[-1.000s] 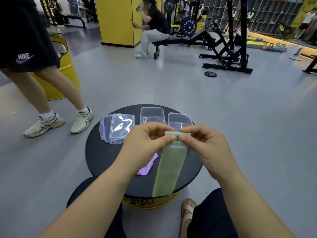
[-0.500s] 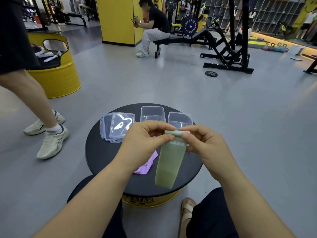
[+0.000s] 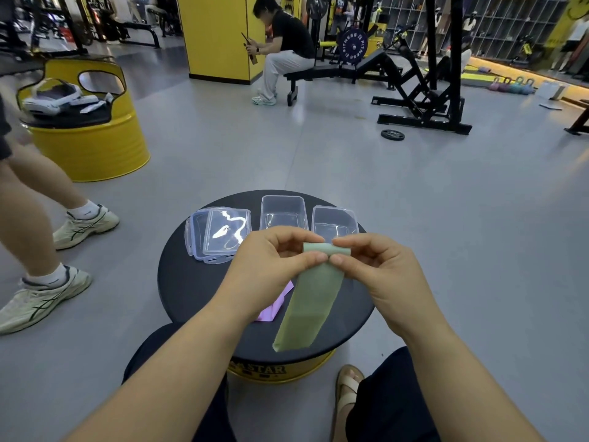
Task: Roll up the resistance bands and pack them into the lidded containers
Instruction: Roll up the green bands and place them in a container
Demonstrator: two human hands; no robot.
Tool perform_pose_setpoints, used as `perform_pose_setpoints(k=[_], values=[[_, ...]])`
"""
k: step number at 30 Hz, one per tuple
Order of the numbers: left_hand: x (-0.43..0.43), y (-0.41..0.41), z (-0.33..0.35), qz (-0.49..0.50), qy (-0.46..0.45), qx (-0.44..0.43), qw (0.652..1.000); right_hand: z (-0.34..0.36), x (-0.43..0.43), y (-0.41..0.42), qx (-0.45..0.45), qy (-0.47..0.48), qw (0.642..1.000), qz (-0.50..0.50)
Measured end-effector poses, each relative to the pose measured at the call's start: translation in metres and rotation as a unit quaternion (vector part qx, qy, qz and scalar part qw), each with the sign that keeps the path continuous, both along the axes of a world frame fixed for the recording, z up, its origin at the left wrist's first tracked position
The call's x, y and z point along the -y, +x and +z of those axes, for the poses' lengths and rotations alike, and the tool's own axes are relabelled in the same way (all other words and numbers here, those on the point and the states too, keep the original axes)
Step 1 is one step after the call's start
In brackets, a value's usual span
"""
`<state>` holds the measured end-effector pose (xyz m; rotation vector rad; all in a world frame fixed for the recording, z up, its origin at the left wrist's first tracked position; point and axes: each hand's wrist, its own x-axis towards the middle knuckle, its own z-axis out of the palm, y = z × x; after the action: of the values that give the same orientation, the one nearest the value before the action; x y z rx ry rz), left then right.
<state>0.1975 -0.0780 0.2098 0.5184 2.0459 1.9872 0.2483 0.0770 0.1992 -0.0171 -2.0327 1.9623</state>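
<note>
Green band (image 3: 310, 301) pinched at its rolled top edge by both hands: left hand (image 3: 267, 266) on the left end, right hand (image 3: 379, 269) on the right end, thumbs nearly touching. Rest hangs flat below the grip, above the round black table (image 3: 191, 282). Purple band (image 3: 274, 309) lies on the table under the left hand. Open clear containers (image 3: 283, 205) just beyond the grip. Stacked lids (image 3: 220, 234) beyond it, to the left.

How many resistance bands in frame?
2. Green band hangs pinched between left hand and right hand; purple band lies on the table, partly behind the left hand. Others may be hidden.
</note>
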Motion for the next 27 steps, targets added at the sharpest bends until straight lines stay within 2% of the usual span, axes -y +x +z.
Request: perform_pose_setpoints(k=[10,16,27], values=[[0.0,0.002,-0.002,0.009,0.026,-0.011,1.0,0.003,0.002,0.0,0.028,0.017,0.999,0.014],[0.001,0.0,-0.007,0.01,-0.002,-0.009,1.0,-0.002,0.0,-0.001,0.02,-0.01,1.0,0.003],[0.002,-0.001,-0.009,0.021,0.041,0.018,0.999,-0.008,0.002,-0.001,0.018,0.012,1.0,-0.009]])
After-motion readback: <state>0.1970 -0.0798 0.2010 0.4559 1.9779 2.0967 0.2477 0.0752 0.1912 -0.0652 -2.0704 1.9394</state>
